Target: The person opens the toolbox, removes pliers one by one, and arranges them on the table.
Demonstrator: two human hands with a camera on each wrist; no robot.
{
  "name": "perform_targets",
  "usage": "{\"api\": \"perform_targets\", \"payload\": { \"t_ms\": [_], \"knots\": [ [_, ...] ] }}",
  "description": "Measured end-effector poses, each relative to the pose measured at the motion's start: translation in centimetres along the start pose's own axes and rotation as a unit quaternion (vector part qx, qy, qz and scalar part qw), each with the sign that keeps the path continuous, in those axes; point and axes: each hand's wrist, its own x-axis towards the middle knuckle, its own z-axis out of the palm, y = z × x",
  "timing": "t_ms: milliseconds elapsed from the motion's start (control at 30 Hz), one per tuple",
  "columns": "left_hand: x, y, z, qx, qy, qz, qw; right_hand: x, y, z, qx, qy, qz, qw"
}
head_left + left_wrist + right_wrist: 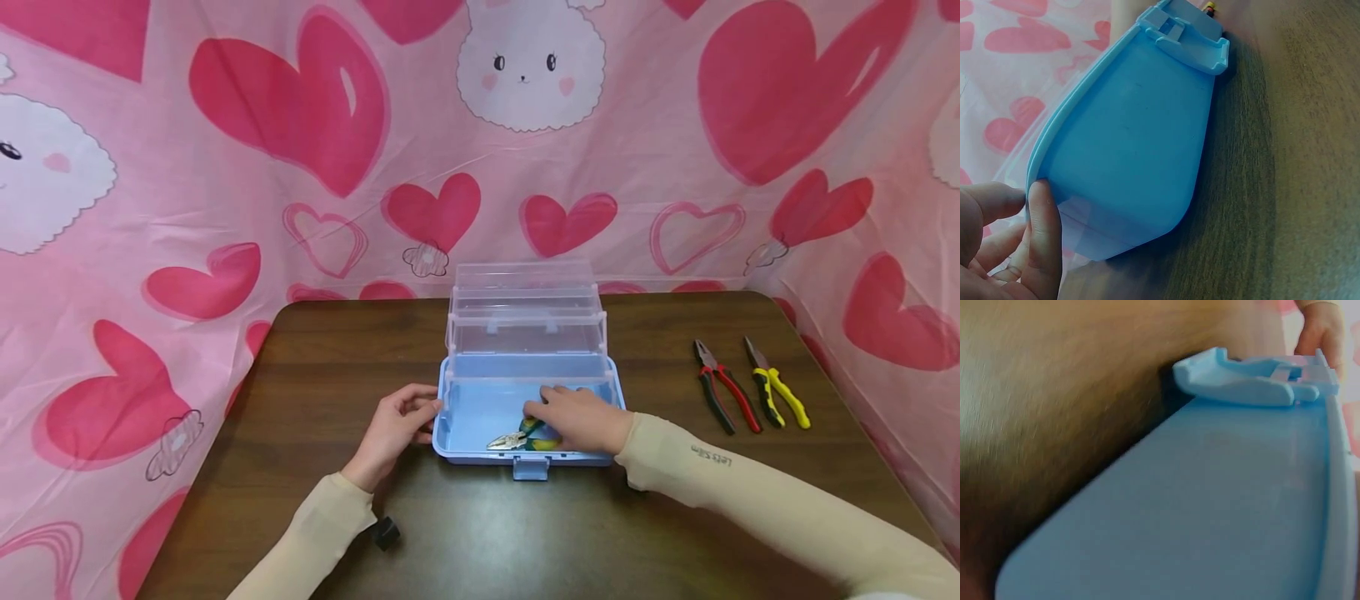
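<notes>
A light blue toolbox (476,457) stands on the table with its clear lid and trays raised at the back. My left hand (393,429) pinches its left rim, with digits on both sides of the edge in the left wrist view. Inside the box, near the front wall, lie pliers (508,440) with green and yellow handles, their metal jaws pointing left. My right hand (585,419) reaches over the right side and holds the pliers by the handles; its palm hides part of them. The right wrist view shows mainly the front wall (1210,500) and hanging latch (1235,381).
To the right on the brown table (315,358) lie red-and-black pliers (726,385) and yellow-and-black long-nose pliers (776,383). A small black object (386,533) is beside the left sleeve. Pink cloth with hearts (337,142) hangs behind the table.
</notes>
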Motion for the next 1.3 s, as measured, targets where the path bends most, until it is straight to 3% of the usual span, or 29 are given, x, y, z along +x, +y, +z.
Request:
{"api": "perform_targets", "payload": {
  "t_ms": [233, 367, 467, 667, 767, 1033, 1300],
  "knots": [
    [0.0, 0.0, -0.1, 0.002, -0.001, 0.000, 1.0000, 0.0, 0.1, -0.2, 0.074, -0.006, 0.056, 0.9956],
    [0.0, 0.0, -0.1, 0.003, -0.001, -0.001, 1.0000, 0.1, 0.3, -0.8, 0.165, -0.041, 0.096, 0.9808],
    [0.0, -0.1, -0.1, 0.003, 0.001, -0.005, 1.0000, 0.3, 0.8, -1.1, 0.260, -0.074, 0.118, 0.9555],
    [0.0, -0.1, -0.2, 0.009, 0.001, -0.011, 0.9999, 0.3, 1.4, -1.6, 0.411, -0.119, 0.144, 0.8923],
    [0.0, -0.1, -0.2, 0.011, 0.000, -0.011, 0.9999, 0.1, 1.3, -2.1, 0.441, -0.125, 0.146, 0.8768],
    [0.0, 0.1, -0.2, 0.006, -0.003, -0.007, 1.0000, -0.7, 1.2, -3.6, 0.449, -0.121, 0.141, 0.8737],
    [0.1, 0.2, -0.4, 0.005, -0.011, -0.006, 0.9999, -1.9, 1.2, -4.4, 0.421, -0.109, 0.123, 0.8920]
  ]
}}
